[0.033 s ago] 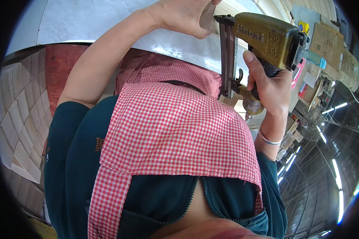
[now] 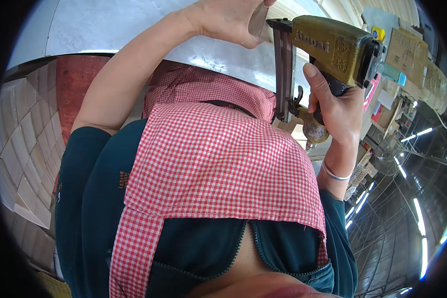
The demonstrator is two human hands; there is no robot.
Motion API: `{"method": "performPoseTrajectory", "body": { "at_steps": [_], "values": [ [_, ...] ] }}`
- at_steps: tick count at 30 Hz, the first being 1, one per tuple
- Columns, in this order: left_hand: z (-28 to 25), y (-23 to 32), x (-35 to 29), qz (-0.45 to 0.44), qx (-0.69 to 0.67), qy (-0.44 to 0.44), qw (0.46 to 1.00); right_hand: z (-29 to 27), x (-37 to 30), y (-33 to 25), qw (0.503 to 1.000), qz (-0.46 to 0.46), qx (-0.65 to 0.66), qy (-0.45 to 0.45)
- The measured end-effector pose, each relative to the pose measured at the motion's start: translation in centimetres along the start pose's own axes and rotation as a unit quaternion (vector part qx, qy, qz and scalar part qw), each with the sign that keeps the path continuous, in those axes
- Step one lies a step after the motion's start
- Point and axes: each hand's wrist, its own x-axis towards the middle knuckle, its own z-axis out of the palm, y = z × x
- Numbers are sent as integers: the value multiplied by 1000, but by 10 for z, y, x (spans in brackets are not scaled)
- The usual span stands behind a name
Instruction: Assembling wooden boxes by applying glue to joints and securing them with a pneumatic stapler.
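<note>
My right hand (image 2: 341,110) is wrapped round the grip of an air stapler (image 2: 330,47) with a worn olive-gold body and a long dark magazine. The stapler is on its side, its narrow nose pointing left, close to my left hand (image 2: 223,24). Between the thumb and fingers of the left hand is a pale, thin flat piece (image 2: 258,21), partly cut off by the top edge. Most of the left fingers are out of the picture. Beneath both hands lies a shiny light-grey worktop (image 2: 119,27).
Stacked pale boards (image 2: 25,134) stand at the left, beside a red panel (image 2: 79,84). Ribbed cream-coloured pieces (image 2: 308,6) lie at the far side. Cardboard (image 2: 407,52) and a yellow item (image 2: 378,33) sit at the far right. My checked apron (image 2: 223,164) hangs close to the worktop's near edge.
</note>
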Motion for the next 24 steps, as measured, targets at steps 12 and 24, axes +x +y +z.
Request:
{"method": "performPoseTrajectory", "body": {
  "at_steps": [12, 24],
  "values": [
    [-1, -14, 1, 57, 18, 30, 998, 0, 12, -4, 999, 22, -26, -13],
    [4, -31, -1, 192, -11, 116, 974, -18, 25, -3, 998, -20, -64, 7]
  ]
}}
